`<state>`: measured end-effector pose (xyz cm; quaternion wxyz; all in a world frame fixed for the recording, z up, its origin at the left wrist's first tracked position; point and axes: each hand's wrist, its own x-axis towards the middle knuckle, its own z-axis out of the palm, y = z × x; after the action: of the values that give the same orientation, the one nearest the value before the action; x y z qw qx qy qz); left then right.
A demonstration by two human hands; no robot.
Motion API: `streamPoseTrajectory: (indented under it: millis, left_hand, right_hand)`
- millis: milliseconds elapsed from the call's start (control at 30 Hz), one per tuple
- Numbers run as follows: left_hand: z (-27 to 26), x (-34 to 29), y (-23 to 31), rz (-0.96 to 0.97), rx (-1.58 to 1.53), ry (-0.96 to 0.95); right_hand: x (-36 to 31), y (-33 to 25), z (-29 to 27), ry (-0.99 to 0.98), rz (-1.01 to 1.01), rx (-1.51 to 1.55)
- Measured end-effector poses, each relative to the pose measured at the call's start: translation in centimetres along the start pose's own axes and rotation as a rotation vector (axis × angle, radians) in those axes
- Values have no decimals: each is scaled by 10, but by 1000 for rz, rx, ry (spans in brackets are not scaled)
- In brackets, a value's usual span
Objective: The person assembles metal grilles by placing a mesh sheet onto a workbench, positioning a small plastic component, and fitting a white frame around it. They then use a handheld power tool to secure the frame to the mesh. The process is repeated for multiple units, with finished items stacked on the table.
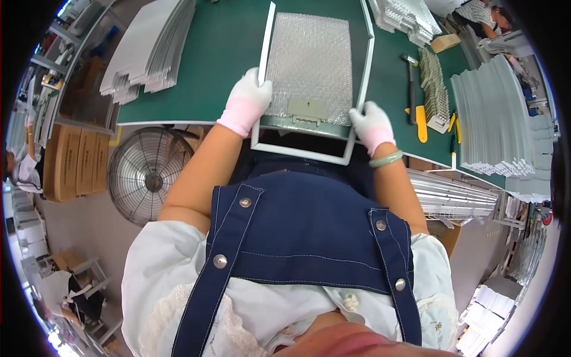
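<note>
A white rectangular frame [300, 153] lies between my hands, with its near end sticking out past the table's front edge toward me. My left hand [247, 101], in a white and pink glove, is closed on the frame's left rail. The fingers of my right hand [373, 126], gloved the same way, are closed on the right rail near the near corner. Inside the frame's outline a silvery mesh panel [310, 59] lies flat. At the panel's near end sits a small grey-green plate [307, 109] with tabs. The frame's far end is cut off by the picture.
On the green table [208, 65], white panels [146, 44] are stacked at left. To the right are a hammer [410, 86], metal corner pieces [433, 89], a yellow-handled tool [421, 124], mesh sheets [404, 18] and stacked pale strips [493, 119]. A floor fan [153, 181] stands at left.
</note>
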<state>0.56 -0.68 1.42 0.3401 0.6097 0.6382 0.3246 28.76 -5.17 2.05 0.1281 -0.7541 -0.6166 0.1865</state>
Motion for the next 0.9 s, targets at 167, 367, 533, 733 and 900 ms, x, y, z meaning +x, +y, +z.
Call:
streamPoseTrajectory:
  millis: [167, 367, 533, 733, 900]
  left_hand:
    - [8, 5, -10, 182, 158, 93]
    - [-13, -49, -17, 121, 267, 53]
    - [-10, -97, -34, -6, 227, 70]
    - [-22, -115, -43, -126, 189, -47]
    - [-14, -113, -32, -123, -273, -157]
  right_hand:
    - [17, 4, 8, 104, -56, 53]
    - [-19, 23, 7, 26, 9, -30]
    - [-59, 24, 7, 14, 1, 107]
    - [-90, 13, 18, -65, 99, 619]
    - [-92, 24, 29, -85, 167, 1033]
